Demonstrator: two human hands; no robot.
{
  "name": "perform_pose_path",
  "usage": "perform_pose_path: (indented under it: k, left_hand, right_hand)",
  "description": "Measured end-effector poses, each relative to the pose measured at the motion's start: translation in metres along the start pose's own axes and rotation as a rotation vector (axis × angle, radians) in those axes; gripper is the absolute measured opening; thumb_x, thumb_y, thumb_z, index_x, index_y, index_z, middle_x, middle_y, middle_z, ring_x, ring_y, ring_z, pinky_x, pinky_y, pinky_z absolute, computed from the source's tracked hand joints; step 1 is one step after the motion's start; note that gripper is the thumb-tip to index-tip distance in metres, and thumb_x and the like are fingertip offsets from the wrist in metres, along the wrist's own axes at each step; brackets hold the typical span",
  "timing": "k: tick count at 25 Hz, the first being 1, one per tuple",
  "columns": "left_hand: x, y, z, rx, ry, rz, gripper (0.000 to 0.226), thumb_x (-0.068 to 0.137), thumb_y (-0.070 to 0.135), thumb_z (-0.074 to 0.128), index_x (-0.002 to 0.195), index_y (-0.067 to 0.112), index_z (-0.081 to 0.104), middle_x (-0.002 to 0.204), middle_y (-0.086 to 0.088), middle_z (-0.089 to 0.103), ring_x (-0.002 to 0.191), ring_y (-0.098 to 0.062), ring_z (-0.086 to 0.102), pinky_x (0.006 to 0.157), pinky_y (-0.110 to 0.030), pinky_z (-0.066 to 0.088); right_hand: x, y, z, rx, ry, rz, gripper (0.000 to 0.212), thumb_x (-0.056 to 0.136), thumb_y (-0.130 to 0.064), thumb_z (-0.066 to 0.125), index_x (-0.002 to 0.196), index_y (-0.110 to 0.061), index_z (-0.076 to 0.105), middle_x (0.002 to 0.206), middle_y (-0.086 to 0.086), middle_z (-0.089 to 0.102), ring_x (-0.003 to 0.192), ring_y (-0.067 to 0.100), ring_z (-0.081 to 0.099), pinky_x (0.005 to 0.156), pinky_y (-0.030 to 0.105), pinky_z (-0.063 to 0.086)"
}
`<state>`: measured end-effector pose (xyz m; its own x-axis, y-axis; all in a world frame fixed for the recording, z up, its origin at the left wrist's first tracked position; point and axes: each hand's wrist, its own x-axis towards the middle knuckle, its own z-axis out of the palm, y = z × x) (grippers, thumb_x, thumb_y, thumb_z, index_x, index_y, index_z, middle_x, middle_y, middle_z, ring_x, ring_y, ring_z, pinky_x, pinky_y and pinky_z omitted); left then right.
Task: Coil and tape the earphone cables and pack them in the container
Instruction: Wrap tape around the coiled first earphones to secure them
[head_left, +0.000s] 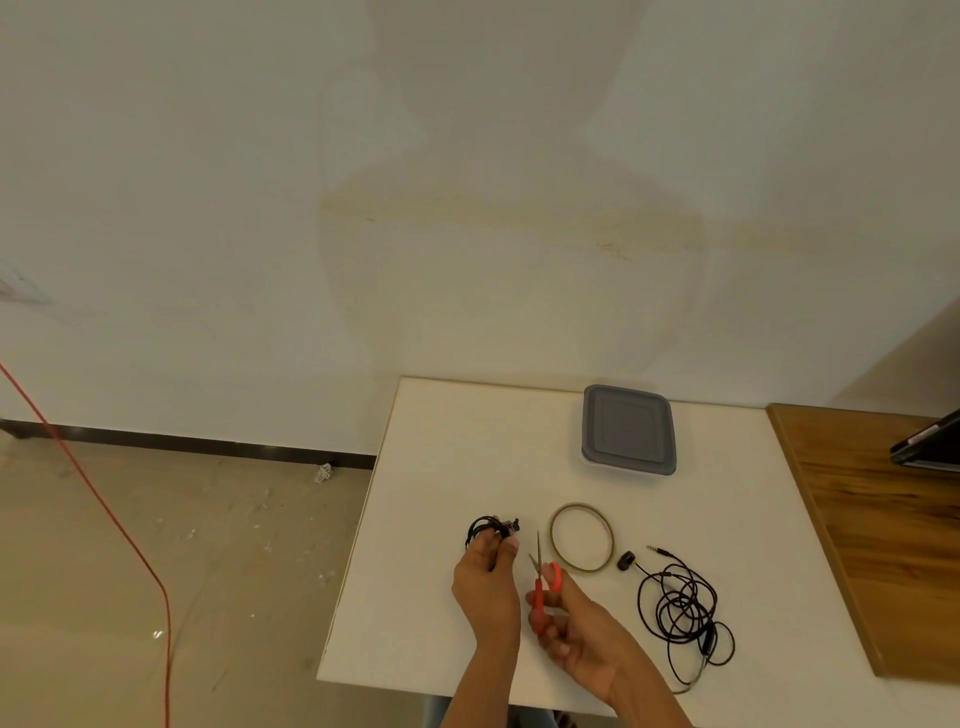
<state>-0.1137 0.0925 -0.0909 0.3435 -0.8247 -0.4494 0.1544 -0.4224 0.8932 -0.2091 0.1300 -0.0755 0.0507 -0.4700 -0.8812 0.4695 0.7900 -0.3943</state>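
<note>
One cable coil (485, 531) in left hand (488, 584)

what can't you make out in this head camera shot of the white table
1. Head view: whether the coiled black earphone cable is taped; fingers of the left hand cover it.
2. Head view: contents of the rectangular container with the grey lid; the lid covers them.
3. Head view: the dark flat object on the wooden surface; the right frame edge cuts it off.
4. Head view: finger loops of the orange-handled scissors; the right hand wraps them.
</note>
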Motion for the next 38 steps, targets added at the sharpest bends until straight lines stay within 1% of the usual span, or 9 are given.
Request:
perform_pose_path:
  k: [10,16,20,23,25,27,31,34,38]
  left_hand:
    - [0.004,-0.005,0.002,-0.086,0.049,-0.06,0.023,0.084,0.003,0.068,0.106,0.007,0.07,0.095,-0.003,0.073,0.092,-0.014,0.068,0.081,-0.019,0.05]
    - [0.005,0.005,-0.006,-0.214,0.103,-0.134,0.028,0.083,0.003,0.069,0.11,0.005,0.068,0.101,-0.008,0.072,0.089,-0.012,0.066,0.067,-0.011,0.05]
    - [-0.003,0.031,-0.021,-0.328,0.058,-0.167,0.023,0.081,-0.004,0.068,0.102,0.006,0.069,0.096,-0.007,0.071,0.09,-0.018,0.065,0.091,-0.028,0.046]
    - [-0.015,0.056,-0.033,-0.349,-0.005,-0.17,0.019,0.08,-0.003,0.069,0.093,0.009,0.071,0.096,-0.007,0.072,0.091,-0.018,0.064,0.09,-0.029,0.044]
    - [-0.024,0.073,-0.041,-0.363,-0.039,-0.163,0.019,0.079,-0.004,0.069,0.094,0.008,0.071,0.096,-0.007,0.072,0.092,-0.018,0.064,0.086,-0.026,0.045]
    - [-0.036,0.091,-0.05,-0.39,-0.077,-0.157,0.022,0.08,-0.005,0.069,0.101,0.003,0.07,0.094,-0.007,0.071,0.089,-0.018,0.063,0.088,-0.027,0.045]
    - [-0.067,0.125,-0.065,-0.411,-0.189,-0.146,0.021,0.082,-0.003,0.066,0.102,0.004,0.069,0.099,-0.012,0.071,0.096,-0.025,0.062,0.09,-0.032,0.046]
    - [-0.106,0.146,-0.07,-0.444,-0.255,-0.121,0.019,0.085,-0.002,0.063,0.101,0.005,0.069,0.098,-0.011,0.073,0.094,-0.024,0.066,0.078,-0.029,0.05]
    - [-0.15,0.171,-0.079,-0.478,-0.282,-0.062,0.02,0.085,-0.002,0.063,0.101,0.007,0.07,0.096,-0.012,0.075,0.092,-0.026,0.07,0.067,-0.024,0.058]
  right_hand:
    - [0.013,0.009,-0.009,-0.002,0.044,-0.131,0.024,0.082,-0.018,0.07,0.089,0.005,0.069,0.064,0.012,0.065,0.043,0.008,0.036,0.034,0.016,0.031]
    - [0.007,0.022,0.003,-1.006,0.475,-0.471,0.022,0.08,-0.033,0.068,0.078,-0.012,0.062,0.077,0.001,0.07,0.066,0.014,0.056,0.062,0.026,0.043]
    - [0.003,0.028,0.019,-1.358,0.629,-0.516,0.006,0.093,-0.024,0.052,0.091,-0.022,0.047,0.103,0.0,0.053,0.088,0.016,0.053,0.064,0.025,0.037]
    - [0.002,0.029,0.014,-1.36,0.539,-0.552,0.016,0.097,-0.026,0.044,0.084,-0.022,0.052,0.104,0.002,0.042,0.074,0.011,0.052,0.058,0.016,0.038]
    - [-0.004,0.024,0.009,-1.296,0.415,-0.566,0.015,0.095,-0.022,0.046,0.094,-0.017,0.061,0.106,0.003,0.052,0.085,0.014,0.059,0.071,0.02,0.047]
    - [-0.034,0.006,0.022,-1.158,0.358,-0.565,0.018,0.085,-0.007,0.055,0.081,-0.023,0.063,0.097,-0.002,0.063,0.086,0.01,0.06,0.083,0.022,0.05]
    - [-0.129,-0.005,0.056,-0.585,0.386,-1.048,0.024,0.083,-0.005,0.066,0.081,-0.027,0.073,0.082,-0.016,0.072,0.08,0.0,0.065,0.068,0.009,0.05]
    - [-0.18,0.004,0.081,-0.577,0.318,-1.299,0.022,0.082,-0.008,0.069,0.092,-0.026,0.077,0.083,-0.02,0.071,0.084,0.0,0.065,0.066,0.007,0.048]
    - [-0.208,0.011,0.09,-0.535,0.413,-1.432,0.027,0.082,-0.002,0.07,0.096,-0.024,0.074,0.086,-0.02,0.066,0.087,-0.006,0.061,0.064,0.002,0.046]
